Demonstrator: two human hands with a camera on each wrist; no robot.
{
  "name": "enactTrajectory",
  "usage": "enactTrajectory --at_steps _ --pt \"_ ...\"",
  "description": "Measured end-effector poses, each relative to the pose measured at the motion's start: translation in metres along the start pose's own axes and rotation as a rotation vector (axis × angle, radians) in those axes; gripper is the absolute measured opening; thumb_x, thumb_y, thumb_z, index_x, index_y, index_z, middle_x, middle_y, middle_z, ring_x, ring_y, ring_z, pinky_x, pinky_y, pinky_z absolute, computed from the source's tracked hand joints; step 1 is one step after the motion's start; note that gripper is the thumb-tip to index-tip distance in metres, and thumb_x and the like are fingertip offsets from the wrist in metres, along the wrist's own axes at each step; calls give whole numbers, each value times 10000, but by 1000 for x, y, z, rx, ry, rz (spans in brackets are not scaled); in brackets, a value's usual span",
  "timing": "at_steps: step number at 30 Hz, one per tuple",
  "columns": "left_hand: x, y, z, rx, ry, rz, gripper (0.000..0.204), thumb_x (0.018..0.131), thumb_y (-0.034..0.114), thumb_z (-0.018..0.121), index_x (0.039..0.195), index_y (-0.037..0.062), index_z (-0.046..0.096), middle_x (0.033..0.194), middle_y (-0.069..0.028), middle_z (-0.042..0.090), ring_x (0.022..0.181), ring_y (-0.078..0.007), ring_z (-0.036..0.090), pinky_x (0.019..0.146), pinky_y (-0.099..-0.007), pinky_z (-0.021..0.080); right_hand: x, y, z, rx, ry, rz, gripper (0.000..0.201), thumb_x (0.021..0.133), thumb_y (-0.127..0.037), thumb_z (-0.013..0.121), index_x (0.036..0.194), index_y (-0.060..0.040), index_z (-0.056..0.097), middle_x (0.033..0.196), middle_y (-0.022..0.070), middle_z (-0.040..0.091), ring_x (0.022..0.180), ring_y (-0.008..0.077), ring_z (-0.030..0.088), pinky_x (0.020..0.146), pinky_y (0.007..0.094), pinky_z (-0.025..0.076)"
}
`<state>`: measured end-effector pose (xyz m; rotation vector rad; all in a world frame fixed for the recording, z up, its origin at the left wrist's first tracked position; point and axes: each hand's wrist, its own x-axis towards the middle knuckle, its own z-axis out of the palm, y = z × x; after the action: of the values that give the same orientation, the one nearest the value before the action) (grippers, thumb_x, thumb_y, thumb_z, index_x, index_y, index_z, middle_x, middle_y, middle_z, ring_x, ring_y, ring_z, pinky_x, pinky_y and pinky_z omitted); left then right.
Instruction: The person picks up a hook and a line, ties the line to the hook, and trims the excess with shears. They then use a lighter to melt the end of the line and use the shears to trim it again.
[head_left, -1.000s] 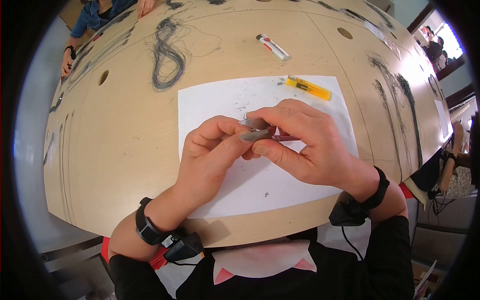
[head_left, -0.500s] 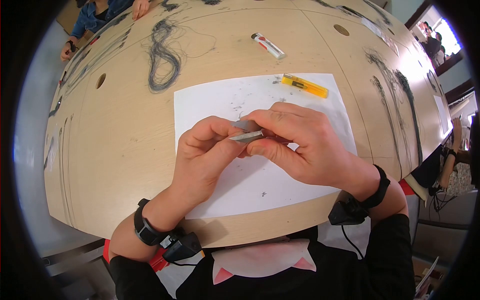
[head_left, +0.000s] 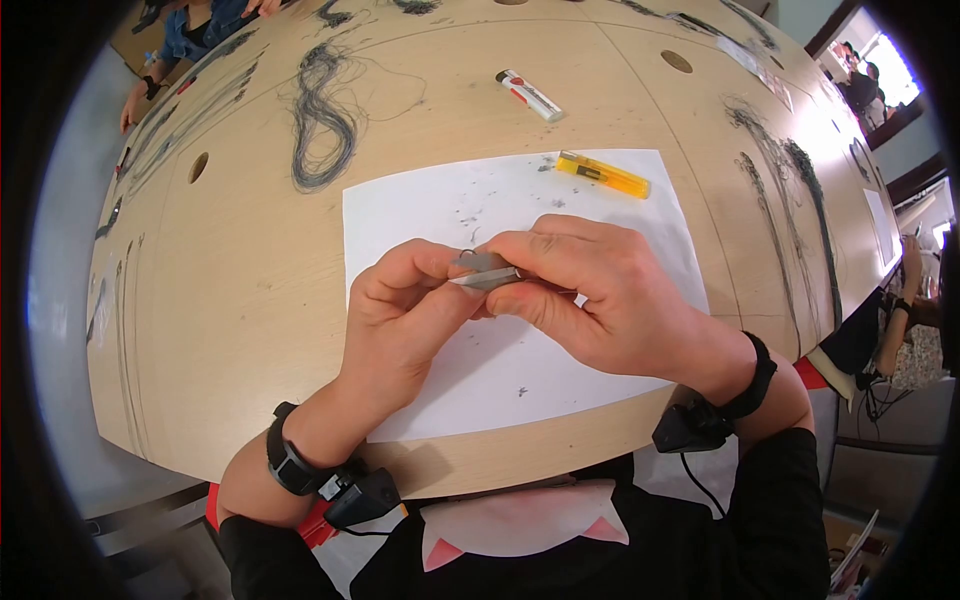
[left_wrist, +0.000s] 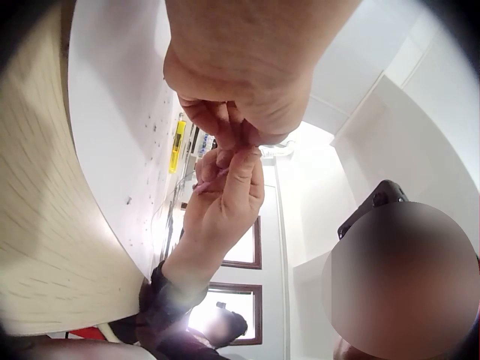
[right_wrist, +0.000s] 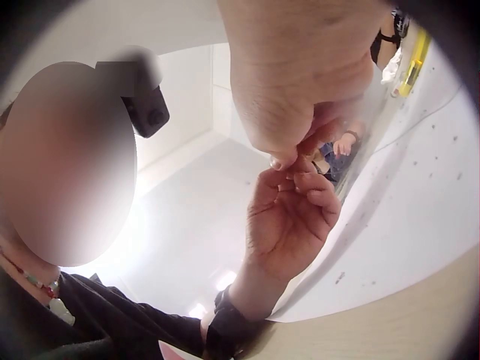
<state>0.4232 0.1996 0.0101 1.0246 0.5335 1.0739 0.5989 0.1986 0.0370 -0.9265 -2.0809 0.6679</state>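
Over the white paper [head_left: 420, 410], both hands meet at a small tool with two flat grey metal blades [head_left: 487, 278]. My left hand [head_left: 395, 315] pinches the left end of the blades between thumb and fingers. From the other side, my right hand [head_left: 605, 290] grips the tool with thumb and forefinger, covering its right part. A thin pinkish handle [left_wrist: 213, 180] shows in the right hand in the left wrist view. Fingers hide most of the tool in the right wrist view. A fine dark loop [head_left: 467, 254] stands just behind the blades.
A yellow lighter [head_left: 603, 174] lies on the paper's far edge among dark bits. Beyond it is a white lighter [head_left: 530, 95]. Skeins of grey thread [head_left: 325, 130] lie at the far left, with dark strands [head_left: 815, 220] at the right. Another person's hand [head_left: 262, 8] rests at the far edge.
The tool has turned between the fingers: its dark red handle showed earlier in the head view and is now covered. Both hands remain close together, slightly further left in view.
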Motion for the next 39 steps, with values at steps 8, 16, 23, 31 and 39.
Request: enactTrajectory --at_steps 8,16,23,31,39 --pt "0 -1 1 6 21 -9 96 798 -13 476 882 1 520 861 -70 572 795 -125 549 709 -263 472 0 0 -1 -34 -22 4 167 748 -176 568 852 -47 552 605 72 493 584 220 492 485 312 381" --pt "0 2 3 89 46 -7 59 797 5 502 851 6 524 816 -58 572 729 -105 541 662 -233 458 0 1 -1 151 81 66 160 744 -136 587 839 -13 550 611 73 499 535 162 462 476 264 370" --pt "1 -1 3 220 31 28 43 776 -12 530 816 2 528 791 -46 570 721 -91 532 664 -212 437 -2 1 4 468 118 292 255 721 -136 611 889 35 526 667 19 505 581 45 423 499 195 362" --pt "-1 0 10 231 22 -28 52 769 -24 540 816 -8 522 805 -51 572 758 -80 530 684 -201 427 -2 3 4 474 95 329 212 735 -43 566 915 30 480 774 37 524 677 49 465 596 185 402" --pt "0 -1 11 283 73 54 129 764 -3 564 890 -18 537 828 -53 577 762 -78 532 649 -185 430 -2 1 3 380 80 318 195 754 10 544 926 24 452 812 26 521 761 42 491 651 170 397"
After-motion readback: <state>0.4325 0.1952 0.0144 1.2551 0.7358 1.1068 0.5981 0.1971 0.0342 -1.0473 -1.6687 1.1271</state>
